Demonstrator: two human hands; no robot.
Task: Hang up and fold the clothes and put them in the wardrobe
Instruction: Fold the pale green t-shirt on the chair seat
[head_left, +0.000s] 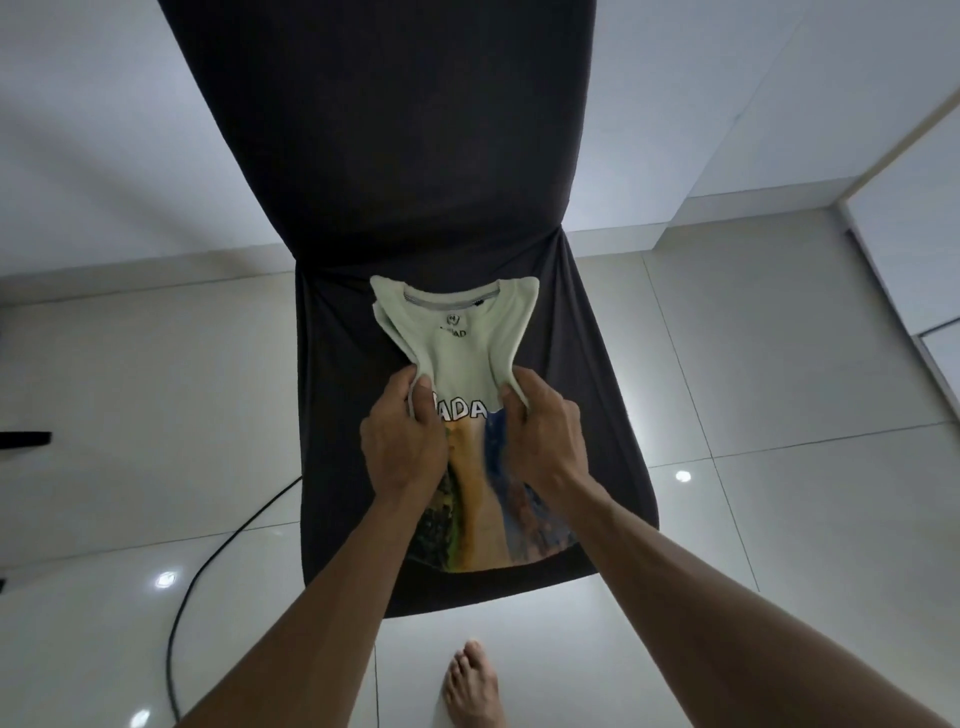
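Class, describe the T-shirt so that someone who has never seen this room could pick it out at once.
Find the dark chair on the white tiled floor. On its seat lies the T-shirt, collar toward the backrest, gripped by the left hand and right hand. It is pale green with a colourful print, the only garment there.

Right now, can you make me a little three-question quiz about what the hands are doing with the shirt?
1. True or false: the T-shirt lies on the floor.
2. Which hand grips the shirt? A) left hand only B) right hand only C) both
3. Fill in: the shirt's collar points toward the chair's ____.

Key: 1 false, it lies on the dark chair seat. 2 C. 3 backrest.
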